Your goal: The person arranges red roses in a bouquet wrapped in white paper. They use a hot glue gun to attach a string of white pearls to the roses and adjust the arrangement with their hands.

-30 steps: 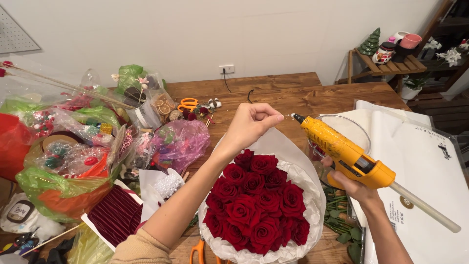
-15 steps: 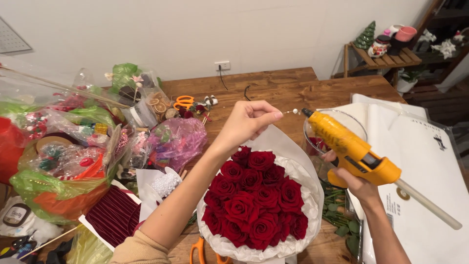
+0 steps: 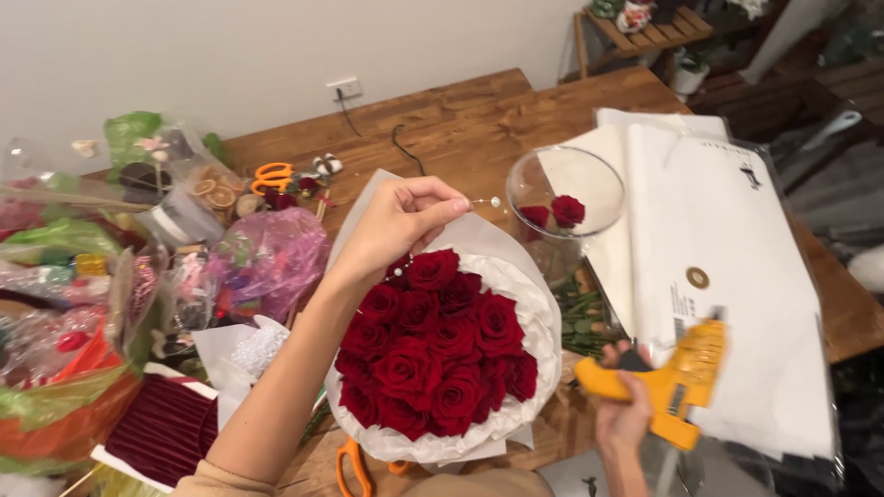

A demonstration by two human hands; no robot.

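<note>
Pinching a thin pearl-headed pin (image 3: 486,201) between fingertips, the left hand (image 3: 398,221) hovers over the far edge of the red rose bouquet (image 3: 435,345) in white wrapping. To the bouquet's right, the right hand (image 3: 622,414) grips a yellow glue gun (image 3: 670,379), and a glass bowl (image 3: 564,195) holding loose roses sits just beyond it.

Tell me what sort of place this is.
Probably a home florist's worktable: a red rose bouquet in white wrapping, a yellow glue gun in the right hand, orange scissors and bagged craft supplies.
</note>
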